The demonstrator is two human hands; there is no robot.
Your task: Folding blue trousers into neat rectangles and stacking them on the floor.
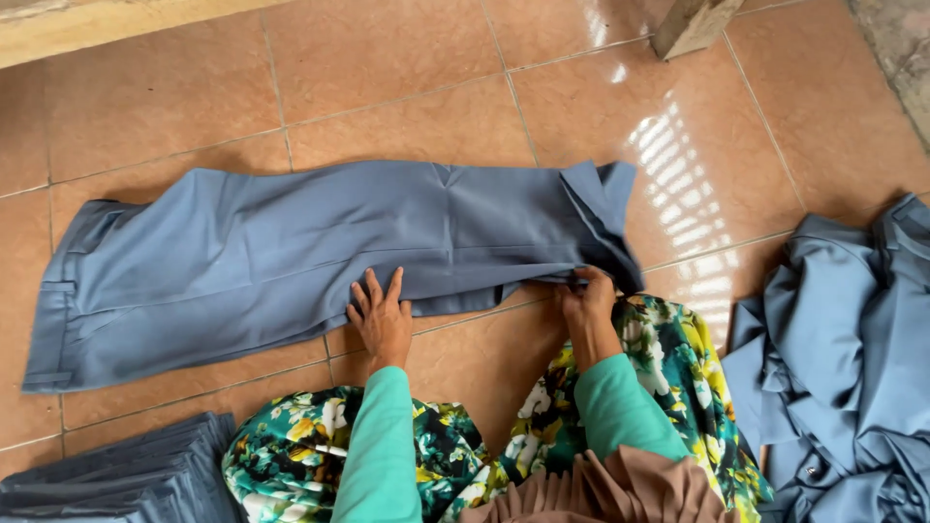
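Floral-printed green skirt fabric point(320, 446) covers the person's knees at the near edge. Beyond it, a pair of grey-blue woven trousers point(271, 257) lies flat across the terracotta floor tiles point(407, 68). Left hand point(381, 315) rests on the near hem, fingers spread flat, apparently pinning the cloth; right hand point(589, 300) pinches the folded right end, fingers closed on it. Folded grey garments point(116, 475) sit near left, a crumpled grey-blue heap point(833, 358) right.

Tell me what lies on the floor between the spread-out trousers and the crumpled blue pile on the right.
Only bare tile floor, in the head view, separates the trousers from the crumpled pile; lower down, the floral skirt reaches into the gap.
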